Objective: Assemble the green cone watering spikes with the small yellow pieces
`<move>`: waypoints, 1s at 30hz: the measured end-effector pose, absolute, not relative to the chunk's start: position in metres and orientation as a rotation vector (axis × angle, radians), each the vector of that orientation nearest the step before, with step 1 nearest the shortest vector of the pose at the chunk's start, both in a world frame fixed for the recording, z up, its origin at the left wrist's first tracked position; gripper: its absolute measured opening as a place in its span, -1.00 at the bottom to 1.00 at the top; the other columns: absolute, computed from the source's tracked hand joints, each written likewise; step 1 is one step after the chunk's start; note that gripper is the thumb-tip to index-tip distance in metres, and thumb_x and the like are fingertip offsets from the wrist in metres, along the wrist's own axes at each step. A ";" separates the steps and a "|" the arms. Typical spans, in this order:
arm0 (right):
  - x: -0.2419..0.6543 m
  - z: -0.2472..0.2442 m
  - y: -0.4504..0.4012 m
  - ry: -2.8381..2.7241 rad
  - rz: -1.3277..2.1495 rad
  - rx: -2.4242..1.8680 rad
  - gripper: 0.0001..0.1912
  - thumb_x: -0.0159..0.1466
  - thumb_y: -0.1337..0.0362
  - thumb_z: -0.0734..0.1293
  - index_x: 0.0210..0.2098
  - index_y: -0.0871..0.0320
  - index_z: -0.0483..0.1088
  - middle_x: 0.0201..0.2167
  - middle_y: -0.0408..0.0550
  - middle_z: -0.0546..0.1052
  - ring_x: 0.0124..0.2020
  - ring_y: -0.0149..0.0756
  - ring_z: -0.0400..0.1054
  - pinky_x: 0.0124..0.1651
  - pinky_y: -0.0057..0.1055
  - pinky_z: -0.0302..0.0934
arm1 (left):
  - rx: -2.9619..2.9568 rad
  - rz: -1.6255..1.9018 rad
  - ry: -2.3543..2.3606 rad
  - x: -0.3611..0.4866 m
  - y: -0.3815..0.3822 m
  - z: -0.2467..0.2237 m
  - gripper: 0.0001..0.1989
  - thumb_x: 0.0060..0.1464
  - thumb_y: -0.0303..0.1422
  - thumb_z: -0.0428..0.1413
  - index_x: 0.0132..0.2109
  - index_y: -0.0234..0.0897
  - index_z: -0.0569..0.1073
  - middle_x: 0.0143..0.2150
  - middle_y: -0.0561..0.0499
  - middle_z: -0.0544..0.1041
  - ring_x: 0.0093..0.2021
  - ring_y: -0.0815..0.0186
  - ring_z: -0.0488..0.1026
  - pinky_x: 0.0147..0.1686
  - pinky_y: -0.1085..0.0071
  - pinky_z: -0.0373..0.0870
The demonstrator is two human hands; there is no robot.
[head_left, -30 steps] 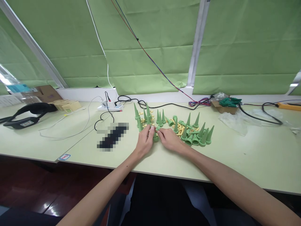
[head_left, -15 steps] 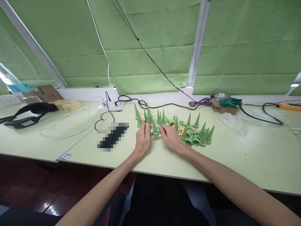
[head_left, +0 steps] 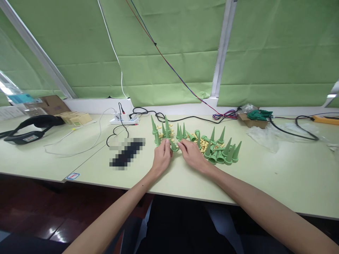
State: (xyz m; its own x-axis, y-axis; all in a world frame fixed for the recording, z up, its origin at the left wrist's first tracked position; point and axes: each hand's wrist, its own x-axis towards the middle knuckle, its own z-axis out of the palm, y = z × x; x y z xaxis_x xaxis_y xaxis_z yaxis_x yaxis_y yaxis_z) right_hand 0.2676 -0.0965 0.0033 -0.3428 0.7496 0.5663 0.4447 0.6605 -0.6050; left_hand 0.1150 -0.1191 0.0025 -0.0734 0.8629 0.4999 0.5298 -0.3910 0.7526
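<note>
My left hand [head_left: 161,156] is closed around a green cone-shaped plastic spike [head_left: 173,146], which tilts with its wide collar toward my right hand. Thumb and fingers of my right hand [head_left: 192,153] are pinched together right beside that collar; whatever is between them is too small to make out. Behind my left hand, several green spikes [head_left: 154,125] stand upright with small yellow pieces around them. To the right of my right hand, more green spikes [head_left: 230,155], some upright and some lying down, surround a pile of small yellow plastic pieces [head_left: 205,145].
A blurred-out dark object [head_left: 128,153] lies left of my hands. Farther left are a black headset [head_left: 31,130] and a white power strip [head_left: 124,121] with cables. At the back right stand a small cardboard box [head_left: 253,121] and clear plastic bags [head_left: 265,138].
The spike at my left hand has tipped from upright to leaning left. My left hand has shifted slightly right, and my right hand slightly left.
</note>
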 end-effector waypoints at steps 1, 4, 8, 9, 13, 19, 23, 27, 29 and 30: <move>0.268 0.003 -0.096 -1.993 0.437 -0.926 -0.67 0.44 0.24 0.08 -0.47 0.11 0.15 -0.50 -0.16 0.37 -0.48 -0.37 0.20 -0.37 -0.43 0.00 | 1.885 1.447 1.503 0.115 -0.119 0.002 -0.59 0.33 -0.14 -0.21 -0.43 -0.21 0.26 -0.58 0.09 0.35 -0.54 0.34 0.31 -0.41 0.39 0.23; 0.268 0.003 -0.096 -1.993 0.436 -0.920 -0.68 0.44 0.24 0.08 -0.46 0.11 0.14 -0.49 -0.16 0.37 -0.48 -0.36 0.20 -0.37 -0.42 0.00 | 1.888 1.440 1.498 0.114 -0.118 0.001 -0.63 0.33 -0.17 -0.19 -0.40 -0.21 0.29 -0.57 0.08 0.37 -0.53 0.34 0.33 -0.41 0.38 0.24; 0.268 0.003 -0.096 -1.998 0.437 -0.924 -0.68 0.44 0.24 0.08 -0.46 0.11 0.15 -0.49 -0.16 0.37 -0.48 -0.36 0.20 -0.37 -0.42 0.00 | 1.888 1.426 1.486 0.114 -0.118 0.001 -0.66 0.32 -0.21 -0.18 -0.35 -0.22 0.34 -0.55 0.07 0.38 -0.51 0.33 0.34 -0.39 0.38 0.26; 0.268 0.003 -0.096 -2.001 0.437 -0.924 -0.68 0.44 0.24 0.08 -0.46 0.11 0.15 -0.49 -0.16 0.37 -0.47 -0.36 0.21 -0.37 -0.42 0.00 | 1.887 1.422 1.483 0.114 -0.118 0.001 -0.67 0.32 -0.21 -0.18 -0.34 -0.22 0.35 -0.54 0.07 0.38 -0.51 0.32 0.34 -0.39 0.38 0.26; 0.268 0.003 -0.096 -2.003 0.439 -0.928 -0.68 0.44 0.23 0.08 -0.45 0.11 0.17 -0.48 -0.16 0.39 -0.46 -0.36 0.23 -0.37 -0.43 0.01 | 1.865 1.412 1.475 0.113 -0.118 0.001 -0.68 0.32 -0.18 -0.17 -0.28 -0.21 0.36 -0.54 0.08 0.38 -0.51 0.31 0.34 -0.39 0.38 0.26; 0.268 0.001 -0.095 -2.007 0.433 -0.931 -0.68 0.44 0.23 0.07 -0.45 0.11 0.17 -0.49 -0.16 0.38 -0.47 -0.36 0.22 -0.37 -0.43 0.00 | 1.876 1.397 1.451 0.113 -0.118 0.000 -0.67 0.32 -0.15 -0.18 -0.23 -0.21 0.36 -0.54 0.08 0.38 -0.51 0.32 0.34 -0.39 0.39 0.27; 0.269 0.000 -0.094 -2.000 0.430 -0.933 -0.68 0.44 0.23 0.07 -0.44 0.11 0.18 -0.50 -0.17 0.37 -0.48 -0.37 0.20 -0.38 -0.44 -0.01 | 1.896 1.360 1.450 0.114 -0.119 0.002 -0.66 0.32 -0.16 -0.19 -0.18 -0.22 0.39 -0.53 0.08 0.39 -0.49 0.33 0.36 -0.39 0.40 0.27; 0.269 0.000 -0.093 -2.004 0.427 -0.940 -0.68 0.44 0.23 0.06 -0.44 0.11 0.17 -0.51 -0.17 0.34 -0.49 -0.37 0.19 -0.39 -0.44 -0.02 | 1.903 1.335 1.435 0.114 -0.120 0.003 -0.64 0.32 -0.12 -0.19 -0.15 -0.22 0.40 -0.51 0.08 0.41 -0.48 0.33 0.37 -0.40 0.41 0.26; 0.269 -0.001 -0.092 -2.006 0.424 -0.947 -0.69 0.44 0.23 0.06 -0.43 0.11 0.18 -0.51 -0.17 0.35 -0.49 -0.36 0.19 -0.38 -0.44 -0.02 | 1.910 1.328 1.427 0.114 -0.120 0.003 -0.64 0.32 -0.12 -0.19 -0.15 -0.22 0.40 -0.51 0.08 0.41 -0.48 0.34 0.37 -0.40 0.41 0.27; 0.269 -0.001 -0.092 -2.007 0.421 -0.951 -0.69 0.44 0.23 0.06 -0.43 0.11 0.18 -0.51 -0.17 0.35 -0.49 -0.36 0.19 -0.38 -0.44 -0.02 | 1.914 1.325 1.426 0.113 -0.120 0.003 -0.64 0.31 -0.11 -0.19 -0.14 -0.22 0.40 -0.51 0.08 0.42 -0.48 0.34 0.37 -0.40 0.42 0.27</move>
